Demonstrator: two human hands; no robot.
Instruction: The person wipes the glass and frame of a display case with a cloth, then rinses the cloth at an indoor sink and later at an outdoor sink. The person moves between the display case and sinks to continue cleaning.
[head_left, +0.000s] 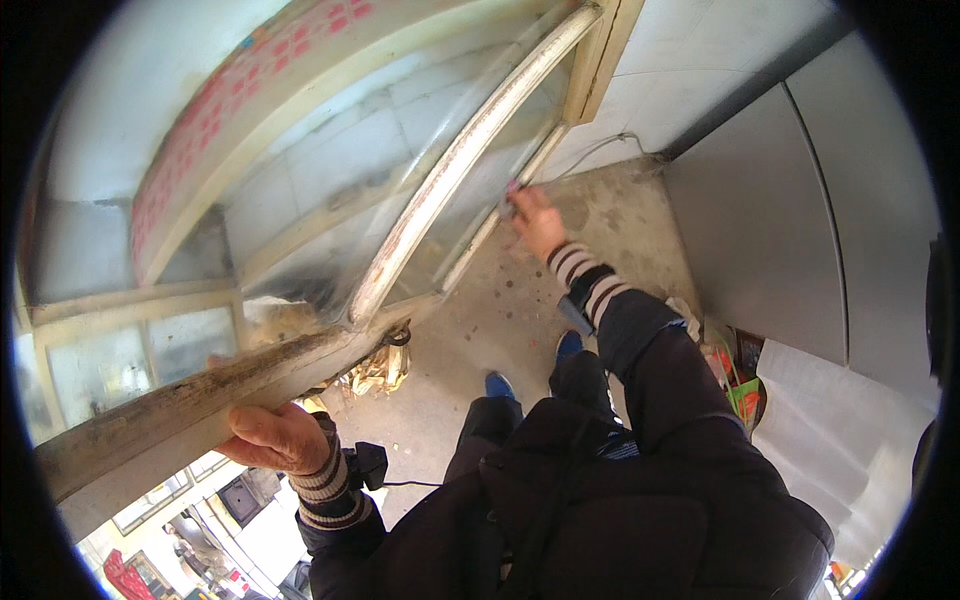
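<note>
My left hand grips the edge stile of a worn, cream-painted wooden frame with glass panes, its thumb on the near face and its other fingers mostly hidden behind. My right hand, blurred, is at the lower rail of the glazed frame, its fingertips on a small pinkish and grey thing that is too blurred to name. A thick white bar with flaking paint crosses the glass above that hand. A metal ring latch hangs near the frame's corner.
A stained concrete floor lies below, with my blue shoes on it. A bundle of pale dry material is under the frame's corner. Large grey panels stand at the right, with a white sheet below and a cable by the wall.
</note>
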